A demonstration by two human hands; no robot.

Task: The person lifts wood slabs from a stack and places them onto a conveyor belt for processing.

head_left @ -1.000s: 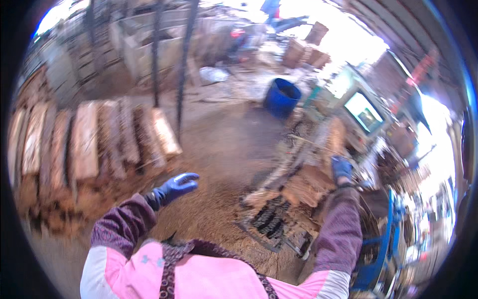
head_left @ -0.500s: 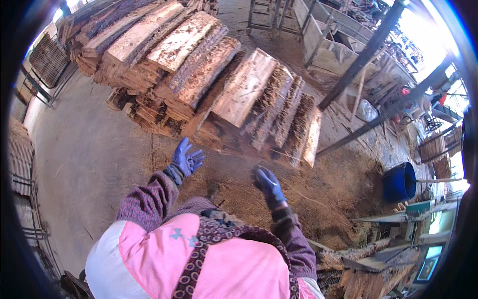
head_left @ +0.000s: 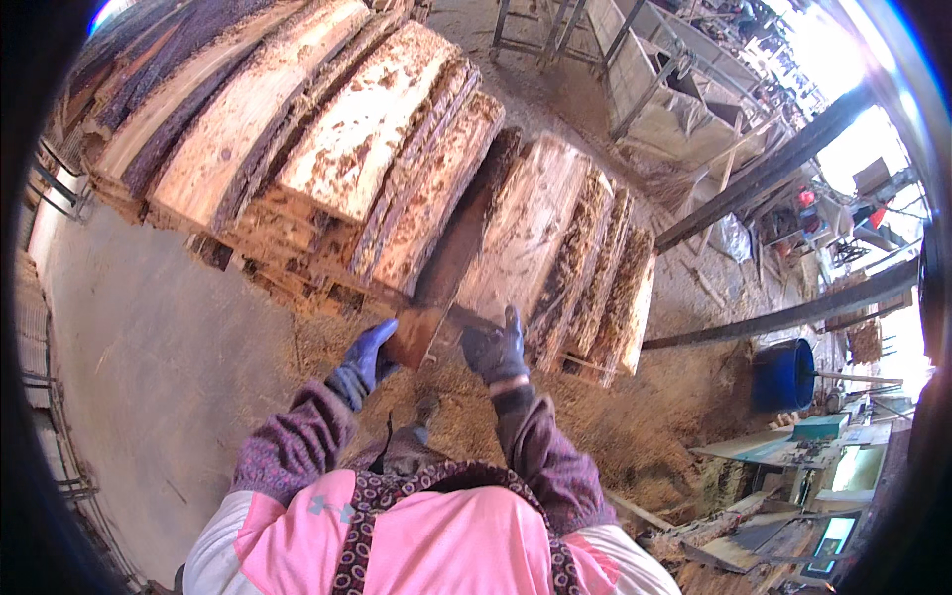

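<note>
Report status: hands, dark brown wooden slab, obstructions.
Left blue-gloved hand at near end of slab; right blue-gloved hand beside it. Near end jutting out. Pale wooden planks close on both sides.

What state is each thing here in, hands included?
Dark plank, jutting past its neighbours
Left hand, gloved, at the plank's near end; grip unclear
Right hand, gloved, by the plank's right side; grip unclear
Wood stack, piled in layers, flecked on top
Blue barrel, apart from the stack
Screen, lit
Floor, strewn with brown litter
</note>
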